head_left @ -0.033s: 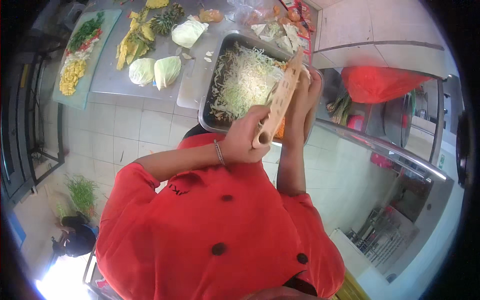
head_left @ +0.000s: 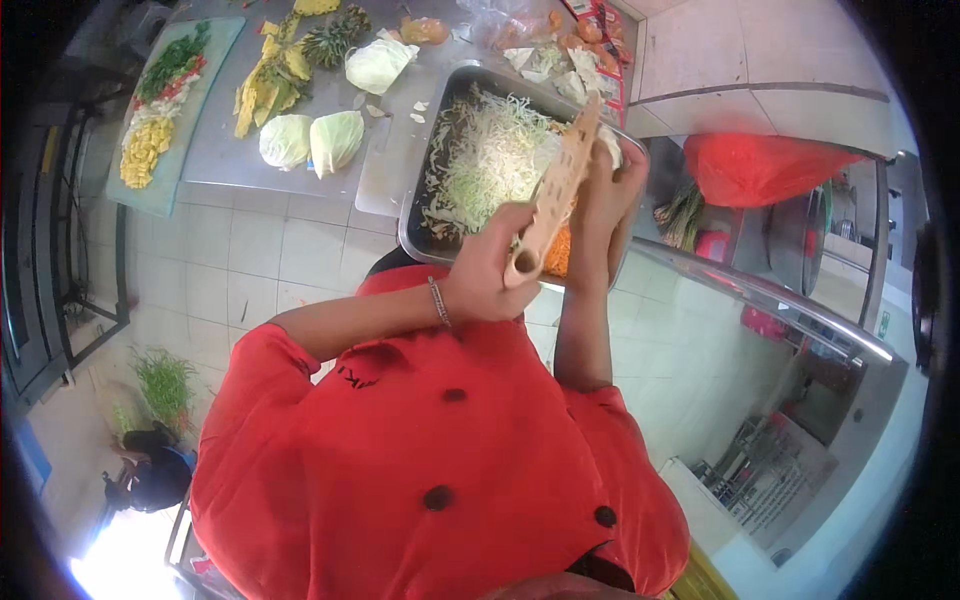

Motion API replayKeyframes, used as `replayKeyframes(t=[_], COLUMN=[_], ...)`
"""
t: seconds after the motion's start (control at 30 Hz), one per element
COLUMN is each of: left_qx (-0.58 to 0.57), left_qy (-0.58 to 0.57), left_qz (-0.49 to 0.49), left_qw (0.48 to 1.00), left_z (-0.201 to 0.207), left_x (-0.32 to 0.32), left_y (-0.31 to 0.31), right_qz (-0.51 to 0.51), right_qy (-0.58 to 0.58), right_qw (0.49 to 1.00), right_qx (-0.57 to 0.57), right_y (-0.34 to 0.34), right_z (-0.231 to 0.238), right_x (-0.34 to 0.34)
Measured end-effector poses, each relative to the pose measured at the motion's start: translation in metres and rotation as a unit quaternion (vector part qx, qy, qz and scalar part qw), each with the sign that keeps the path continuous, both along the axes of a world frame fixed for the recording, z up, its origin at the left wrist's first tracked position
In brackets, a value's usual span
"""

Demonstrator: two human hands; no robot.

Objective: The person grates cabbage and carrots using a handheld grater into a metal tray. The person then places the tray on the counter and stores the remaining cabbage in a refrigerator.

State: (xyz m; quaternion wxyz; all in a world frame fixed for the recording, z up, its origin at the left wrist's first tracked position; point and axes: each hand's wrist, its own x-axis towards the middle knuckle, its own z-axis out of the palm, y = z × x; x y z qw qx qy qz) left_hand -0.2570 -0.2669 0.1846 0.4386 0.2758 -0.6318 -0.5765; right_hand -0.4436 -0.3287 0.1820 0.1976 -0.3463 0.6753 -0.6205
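The left hand (head_left: 487,268) is closed around the lower end of a long wooden grater (head_left: 553,195), fingers wrapped about its rounded handle, a thin bracelet (head_left: 437,301) on the wrist. The grater slants up and away from the body, its upper end above a metal tray (head_left: 424,190) — the tray is heaped with pale shredded cabbage (head_left: 487,155), with a patch of orange shreds near its close edge. The right hand (head_left: 608,185) is cupped against the upper face of the grater; its fingers are curled, but what they press there is hidden, so I cannot tell what it holds.

The tray sits on a steel desk (head_left: 220,155). To its left lie two cabbage halves (head_left: 310,140), cut side down, just beside each other, and a further cabbage piece (head_left: 378,65) behind them. Farther left are pineapple peelings (head_left: 272,80) and a green cutting board (head_left: 150,185) bearing chopped vegetables. A red plastic bag (head_left: 760,165) lies to the right — well apart from the tray.
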Motion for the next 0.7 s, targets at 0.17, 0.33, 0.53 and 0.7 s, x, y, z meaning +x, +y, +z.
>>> replayKeyframes(t=[0.17, 0.33, 0.53, 0.7], left_qx=[0.052, -0.051, -0.035, -0.039], left_qy=[0.005, 0.002, 0.016, 0.024], left_qz=[0.069, 0.087, 0.096, 0.087], left_qw=[0.996, 0.995, 0.995, 0.995], left_z=[0.009, 0.016, 0.011, 0.009], left_x=[-0.013, -0.021, -0.035, -0.044], left_y=[-0.003, -0.005, -0.011, 0.004], right_qz=[0.042, 0.072, 0.086, 0.047], right_qy=[0.000, -0.086, 0.100, -0.066], right_qw=[0.999, 0.994, 0.991, 0.996], right_qx=[-0.010, -0.008, -0.027, 0.032], right_y=[0.010, 0.005, 0.003, -0.003], right_z=[-0.011, 0.012, 0.022, 0.031], right_x=[0.016, 0.030, 0.022, 0.006])
